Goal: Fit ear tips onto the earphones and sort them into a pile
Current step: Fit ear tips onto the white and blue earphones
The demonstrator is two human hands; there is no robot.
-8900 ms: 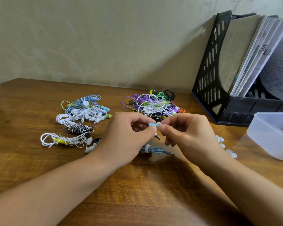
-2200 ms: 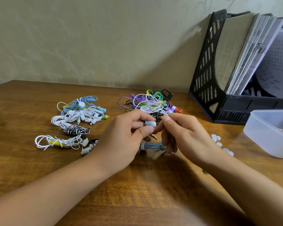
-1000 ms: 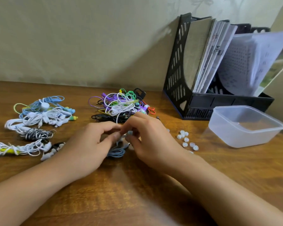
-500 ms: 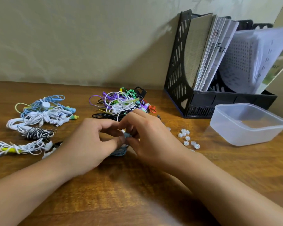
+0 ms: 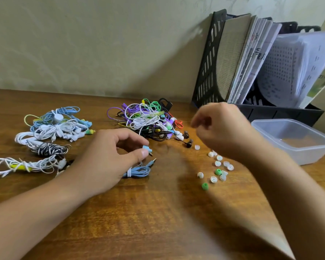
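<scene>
I am seeing my left hand (image 5: 109, 158) nearest, pinching a small light-blue earbud (image 5: 146, 148) between thumb and forefinger, just above the wooden tabletop (image 5: 158, 222). Its bundled blue cable (image 5: 137, 171) is lying beside that hand. Right of it, loose white and green silicone ear tips (image 5: 217, 170) are sitting scattered. My right hand (image 5: 221, 132) is hovering over them, blurred, fingers curled — I cannot tell if anything is in it. Farther back: tied white and blue earphone bundles (image 5: 53, 128) at left, a tangled multicoloured earphone heap (image 5: 148, 119) centre, a clear plastic tub (image 5: 296, 139) right — behind it, a black mesh file rack (image 5: 208, 68).
</scene>
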